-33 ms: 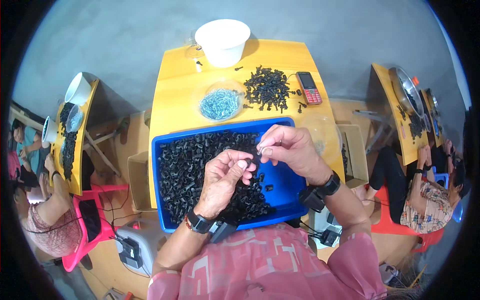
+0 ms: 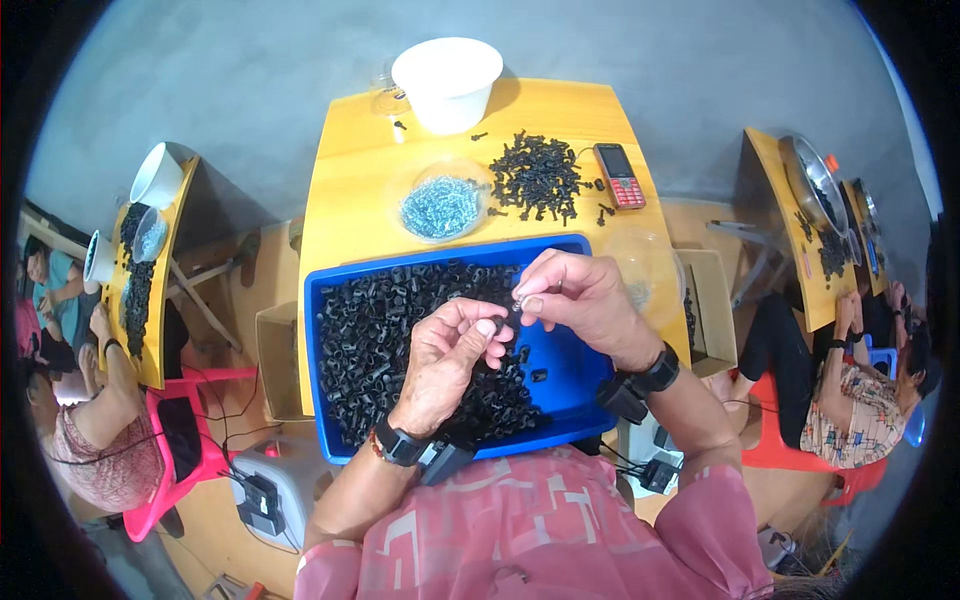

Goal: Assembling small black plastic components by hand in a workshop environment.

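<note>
Above the blue tray [image 2: 570, 385], my two hands meet with fingertips nearly touching. My left hand [image 2: 445, 350] pinches a small black plastic part [image 2: 512, 319] between thumb and fingers. Right beside it, my right hand [image 2: 585, 300] grips a tiny silvery piece [image 2: 517, 301] that looks like a small spring; it is too small to be sure. Many loose black plastic parts [image 2: 400, 350] fill the tray's left and middle. Behind the tray stands a clear bowl of small bluish-silver pieces [image 2: 438, 208], and to its right lies a heap of black stemmed parts [image 2: 535, 178].
A white tub [image 2: 447, 92] stands at the table's far edge. A red keypad phone [image 2: 619, 178] lies at the right, near a clear round container [image 2: 645, 262]. Cardboard boxes [image 2: 280, 365] flank the yellow table [image 2: 345, 170]. People sit at side tables [image 2: 172, 260] left and right.
</note>
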### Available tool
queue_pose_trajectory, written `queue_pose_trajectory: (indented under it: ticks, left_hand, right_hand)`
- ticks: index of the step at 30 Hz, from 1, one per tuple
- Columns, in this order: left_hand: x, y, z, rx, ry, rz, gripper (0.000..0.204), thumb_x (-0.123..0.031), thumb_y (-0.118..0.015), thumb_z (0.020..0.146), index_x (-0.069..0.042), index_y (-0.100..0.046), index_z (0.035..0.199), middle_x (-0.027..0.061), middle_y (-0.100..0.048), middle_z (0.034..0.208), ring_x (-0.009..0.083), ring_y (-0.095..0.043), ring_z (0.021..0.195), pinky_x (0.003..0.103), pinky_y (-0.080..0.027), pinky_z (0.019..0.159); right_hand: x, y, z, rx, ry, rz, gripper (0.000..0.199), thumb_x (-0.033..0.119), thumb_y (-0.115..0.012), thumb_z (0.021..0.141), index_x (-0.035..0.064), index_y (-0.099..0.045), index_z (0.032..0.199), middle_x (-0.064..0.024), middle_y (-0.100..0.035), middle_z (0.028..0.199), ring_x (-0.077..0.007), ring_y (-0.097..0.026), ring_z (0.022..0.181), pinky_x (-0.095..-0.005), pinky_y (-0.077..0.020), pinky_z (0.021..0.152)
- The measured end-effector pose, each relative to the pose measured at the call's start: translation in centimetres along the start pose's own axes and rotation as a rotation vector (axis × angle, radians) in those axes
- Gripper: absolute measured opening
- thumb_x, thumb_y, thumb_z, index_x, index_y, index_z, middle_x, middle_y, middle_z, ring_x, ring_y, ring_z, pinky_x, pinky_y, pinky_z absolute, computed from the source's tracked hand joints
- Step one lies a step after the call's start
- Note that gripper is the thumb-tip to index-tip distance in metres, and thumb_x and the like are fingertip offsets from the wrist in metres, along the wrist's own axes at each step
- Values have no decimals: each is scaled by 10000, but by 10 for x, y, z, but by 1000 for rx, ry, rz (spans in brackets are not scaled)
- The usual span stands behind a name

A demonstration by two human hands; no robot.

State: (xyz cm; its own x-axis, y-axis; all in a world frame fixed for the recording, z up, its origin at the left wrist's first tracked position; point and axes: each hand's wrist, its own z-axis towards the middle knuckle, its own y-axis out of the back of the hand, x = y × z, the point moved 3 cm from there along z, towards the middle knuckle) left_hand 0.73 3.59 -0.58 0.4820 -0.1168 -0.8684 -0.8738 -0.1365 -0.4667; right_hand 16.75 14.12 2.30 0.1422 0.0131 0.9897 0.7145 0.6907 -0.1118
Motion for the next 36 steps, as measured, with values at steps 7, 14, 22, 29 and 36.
queue_pose_trajectory:
  ticks: [7,14,22,29,36]
  left_hand:
    - [0,1,-1,7,-2,-62,170,-99,-591,988,11,-621,1114,88,-691,932,107,-623,741,234,-528,652]
    - [2,3,-1,30,15,-78,174,-103,-605,980,-1,-622,1120,101,-695,953,114,-637,746,239,-538,648]
    - [4,4,0,18,43,-142,168,-145,-628,972,-18,-624,1082,96,-688,923,117,-640,727,247,-539,628]
    - [4,5,-1,-8,30,-118,157,-149,-628,973,-15,-629,1056,88,-687,901,104,-626,705,236,-526,608]
    - [3,5,0,-28,37,-67,175,-150,-627,973,7,-628,1051,89,-691,889,100,-620,687,227,-511,590]
  right_hand:
    - [-2,-14,1,52,58,-48,80,-21,-695,874,13,-689,946,-44,-646,973,-92,-641,814,-229,-541,704]
    - [-8,-16,0,17,131,-81,88,-15,-703,868,16,-678,946,-53,-640,951,-109,-638,842,-243,-542,748]
    - [-3,-21,-2,15,149,-199,93,-5,-717,854,26,-671,928,-50,-642,939,-113,-642,836,-243,-539,738]
    - [8,-22,-1,91,279,-450,87,2,-682,868,23,-668,951,-71,-642,929,-160,-654,807,-280,-536,706]
    - [22,-28,-7,185,380,-714,156,-10,-670,845,19,-673,998,-107,-643,963,-252,-664,824,-324,-540,701]
